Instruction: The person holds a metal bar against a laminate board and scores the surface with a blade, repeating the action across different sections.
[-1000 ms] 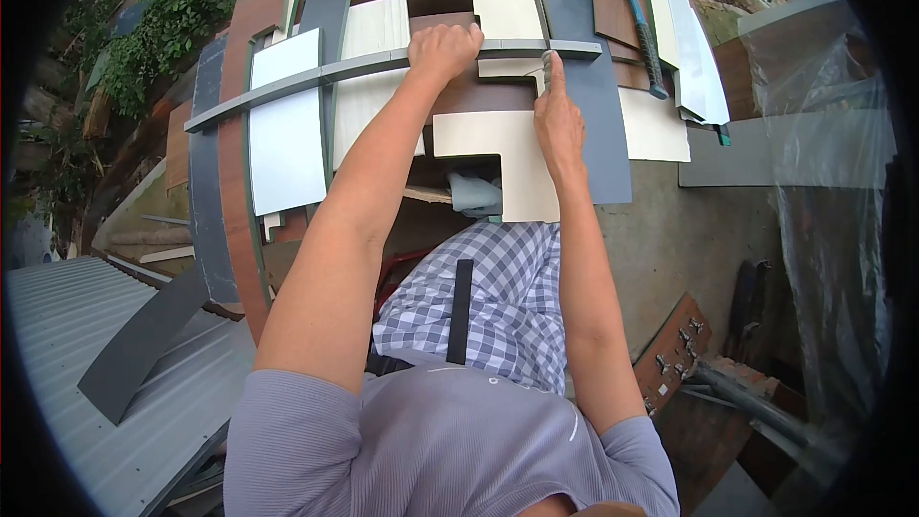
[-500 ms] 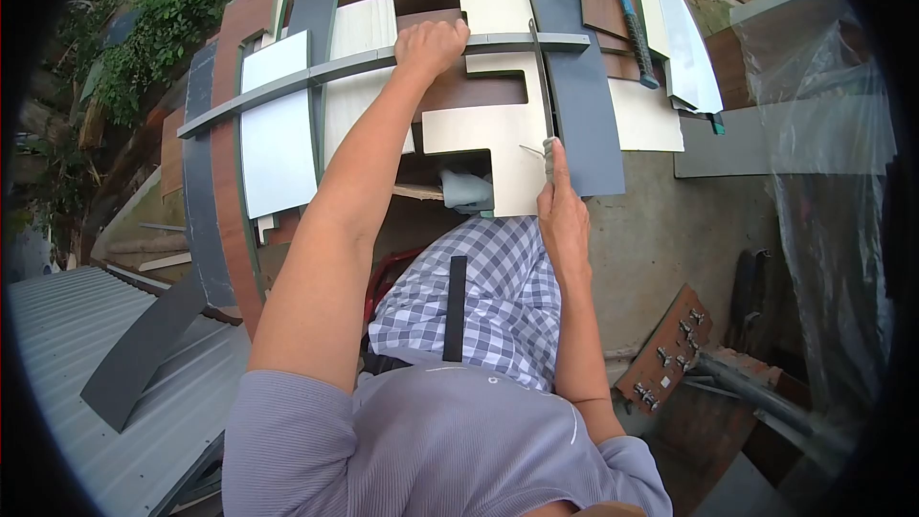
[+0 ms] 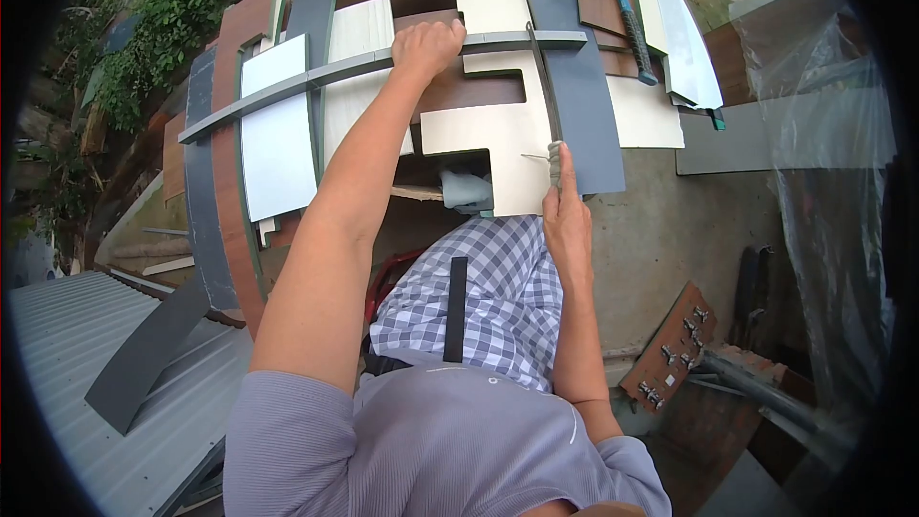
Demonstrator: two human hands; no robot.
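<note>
A long grey metal bar (image 3: 345,69) lies crosswise over several stacked boards. My left hand (image 3: 427,45) is closed over the bar and presses it down, left of the blade. My right hand (image 3: 569,215) grips the wrapped handle of a thin hacksaw blade (image 3: 546,77), index finger stretched along the grip. Near its tip, the blade crosses the bar close to the bar's right end. A cream board (image 3: 517,168) with cut-outs lies beneath the blade, beside a dark grey-blue board (image 3: 589,124). Whether the blade has cut into the bar cannot be made out.
A hammer (image 3: 627,24) with a blue handle rests on boards at the upper right. A white panel (image 3: 278,129) lies on the left. Clear plastic sheeting (image 3: 823,182) hangs at the right. A brown board with metal fittings (image 3: 670,345) is at the lower right.
My right hand and the blade have shifted slightly toward me and to the right. My left hand stays closed on the bar.
</note>
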